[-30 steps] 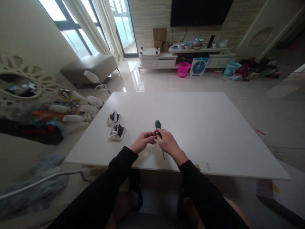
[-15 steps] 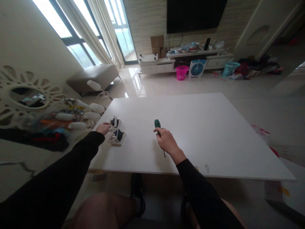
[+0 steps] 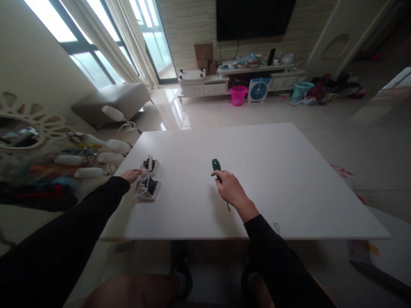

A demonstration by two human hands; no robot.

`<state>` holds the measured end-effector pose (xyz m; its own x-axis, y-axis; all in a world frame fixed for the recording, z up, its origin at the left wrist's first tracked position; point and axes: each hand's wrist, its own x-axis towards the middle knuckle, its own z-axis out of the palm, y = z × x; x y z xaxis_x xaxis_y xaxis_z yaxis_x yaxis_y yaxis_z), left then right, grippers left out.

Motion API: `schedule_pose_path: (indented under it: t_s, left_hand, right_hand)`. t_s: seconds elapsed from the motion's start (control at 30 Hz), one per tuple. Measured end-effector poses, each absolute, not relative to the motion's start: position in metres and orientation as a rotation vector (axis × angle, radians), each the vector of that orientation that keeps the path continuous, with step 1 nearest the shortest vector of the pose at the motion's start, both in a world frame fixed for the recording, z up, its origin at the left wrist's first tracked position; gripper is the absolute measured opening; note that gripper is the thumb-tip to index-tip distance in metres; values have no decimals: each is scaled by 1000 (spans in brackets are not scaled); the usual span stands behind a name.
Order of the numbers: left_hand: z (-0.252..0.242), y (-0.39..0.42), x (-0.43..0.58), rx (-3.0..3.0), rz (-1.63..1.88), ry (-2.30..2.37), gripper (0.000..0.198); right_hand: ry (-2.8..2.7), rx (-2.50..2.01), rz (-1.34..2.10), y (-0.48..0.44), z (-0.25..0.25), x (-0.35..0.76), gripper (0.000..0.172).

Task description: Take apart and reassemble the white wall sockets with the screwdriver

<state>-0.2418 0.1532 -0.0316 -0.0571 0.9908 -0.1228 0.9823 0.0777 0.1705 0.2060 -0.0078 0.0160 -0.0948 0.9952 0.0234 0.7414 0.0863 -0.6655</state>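
Note:
My right hand (image 3: pixel 230 189) is closed around a screwdriver (image 3: pixel 216 165) with a green handle, near the middle of the white table (image 3: pixel 276 179); the metal shaft pokes out below my wrist. My left hand (image 3: pixel 131 175) reaches to the table's left edge and touches the farther of two small white-and-black socket parts (image 3: pixel 149 164). Its fingers are pinched at that part's near edge. The nearer socket part (image 3: pixel 147 188) lies just beside my left hand.
To the left of the table the floor holds white padded rods (image 3: pixel 93 150), a round ornate mirror (image 3: pixel 22 132) and coloured clutter. A grey ottoman (image 3: pixel 112 100), a TV cabinet (image 3: pixel 237 77), a pink basket (image 3: pixel 238 95) and a fan (image 3: pixel 258 89) stand farther back.
My left hand left the screwdriver and swung left to the two socket parts. My right hand kept the screwdriver in about the same place. The camera turned slightly.

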Motion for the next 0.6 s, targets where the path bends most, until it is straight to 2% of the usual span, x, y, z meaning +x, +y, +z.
schedule_pose_path:
  t_s: [0.37,0.6]
  left_hand:
    - [-42,191,-153,1885,28,2009,30]
    - [-33,165,-77,2001,-102,1911,33]
  right_hand:
    - [-1869,-1740,667,-5,12,221,34]
    - [-1846,-1709,666,0,14,226,35]
